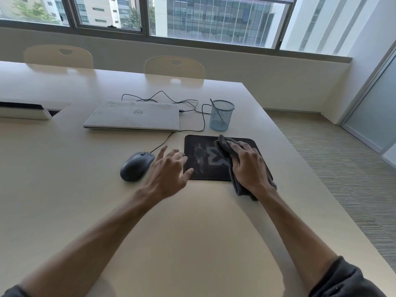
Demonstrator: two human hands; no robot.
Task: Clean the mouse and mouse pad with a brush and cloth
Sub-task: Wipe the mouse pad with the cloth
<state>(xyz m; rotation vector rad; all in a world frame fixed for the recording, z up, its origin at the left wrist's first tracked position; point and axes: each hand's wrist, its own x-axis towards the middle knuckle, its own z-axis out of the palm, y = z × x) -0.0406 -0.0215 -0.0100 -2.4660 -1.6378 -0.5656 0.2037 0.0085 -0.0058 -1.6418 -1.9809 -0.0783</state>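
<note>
- While wiping, right hand [249, 166] pressing a dark grey cloth [227, 146] flat onto the right half of the black mouse pad [203, 168], fingers bent over the fabric and holding it down.
- Left hand [169, 170] spread and relaxed, holding nothing, fingertips at the pad's left edge; hard to tell whether touching it or just above.
- Mouse pad lying on the pale surface [192, 232], near the right-hand edge, pale dusty smears showing around its grey logo.
- Dark wired mouse [137, 166] resting just left of the pad, apart from both hands, cable running back toward a closed silver laptop [132, 115].
- Blue mesh pen cup [221, 115] standing just behind the pad, a thin handle sticking out, perhaps the brush; too small to be sure.
- Part of the cloth hanging off the pad's near right corner onto the surface.
- Likely step: wiping the pad, smears on the left half not yet cleared.
- To do it well: pin the left edge with the free fingers so the pad cannot slide, keep the cloth flat under the palm, sweep in overlapping strokes toward the smeared area, gather up the trailing fabric so dust is not dragged back.
</note>
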